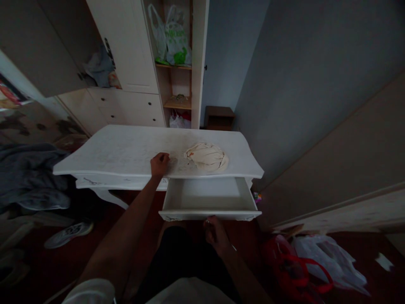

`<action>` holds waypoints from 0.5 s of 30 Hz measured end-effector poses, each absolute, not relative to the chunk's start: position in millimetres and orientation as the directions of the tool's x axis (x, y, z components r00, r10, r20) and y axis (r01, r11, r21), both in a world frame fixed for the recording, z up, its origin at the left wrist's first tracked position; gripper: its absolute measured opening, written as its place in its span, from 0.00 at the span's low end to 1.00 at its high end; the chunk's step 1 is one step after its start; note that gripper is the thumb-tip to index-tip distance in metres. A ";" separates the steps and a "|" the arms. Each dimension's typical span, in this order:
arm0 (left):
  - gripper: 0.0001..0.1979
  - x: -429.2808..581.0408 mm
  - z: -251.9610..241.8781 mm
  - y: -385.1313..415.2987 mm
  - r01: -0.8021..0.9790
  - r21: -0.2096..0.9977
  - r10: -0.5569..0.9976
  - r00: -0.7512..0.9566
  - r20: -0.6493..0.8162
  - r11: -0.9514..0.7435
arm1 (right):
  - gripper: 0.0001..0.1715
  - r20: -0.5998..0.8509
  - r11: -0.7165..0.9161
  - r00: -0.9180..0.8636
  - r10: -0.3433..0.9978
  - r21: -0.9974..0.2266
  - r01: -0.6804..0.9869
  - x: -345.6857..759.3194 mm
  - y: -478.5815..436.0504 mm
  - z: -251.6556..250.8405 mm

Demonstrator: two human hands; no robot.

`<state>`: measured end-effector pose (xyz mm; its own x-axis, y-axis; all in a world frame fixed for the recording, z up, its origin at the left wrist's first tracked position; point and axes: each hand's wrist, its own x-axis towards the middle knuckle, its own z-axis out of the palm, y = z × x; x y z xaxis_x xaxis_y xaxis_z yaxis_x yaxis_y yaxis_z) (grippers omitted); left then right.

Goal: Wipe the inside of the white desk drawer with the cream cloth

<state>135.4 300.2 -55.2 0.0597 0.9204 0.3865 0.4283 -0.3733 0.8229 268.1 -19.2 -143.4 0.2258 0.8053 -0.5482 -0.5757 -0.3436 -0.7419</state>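
My left hand [160, 164] rests on the top of a white desk [133, 143], near its front edge, with the fingers curled in. What it holds, if anything, is hidden. To its right lies a crumpled cream cloth [207, 156] with a small reddish mark. Below the desktop a white drawer [202, 194] is pulled out, and its inside looks bare. My right hand [217, 234] is closed at the middle of the drawer front, around what looks like a small shiny knob [208, 221]. Its fingers are partly in shadow.
A tall white cabinet [133, 50] with shelves holding plastic bags [175, 42] stands behind the desk. A small brown stand [220, 112] is in the corner. Grey bedding [28, 177] and a shoe [69, 234] are at left. A red bag [284, 270] and white plastic bag [329, 257] lie right.
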 end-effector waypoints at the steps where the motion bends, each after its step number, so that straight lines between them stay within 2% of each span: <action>1: 0.14 135.5 -54.3 299.4 0.439 0.815 0.918 0.059 0.393 -0.378 | 0.24 -0.544 -0.335 0.238 0.804 -0.747 -0.575 263.5 -26.4 -143.8; 10: 0.13 138.0 -45.7 292.4 0.480 0.786 0.909 0.062 0.413 -0.390 | 0.27 -0.549 -0.320 0.287 0.785 -0.756 -0.571 241.5 -67.6 -153.5; 15: 0.14 138.1 -47.6 292.9 0.480 0.784 0.906 0.054 0.420 -0.393 | 0.32 -0.615 -0.425 0.274 0.739 -0.742 -0.518 232.7 -78.9 -163.8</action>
<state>138.1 292.9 -47.6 0.0542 0.9058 0.4202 0.4803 -0.3926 0.7843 232.7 -78.9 -163.8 0.2744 0.7393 -0.6150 -0.5181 -0.4251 -0.7422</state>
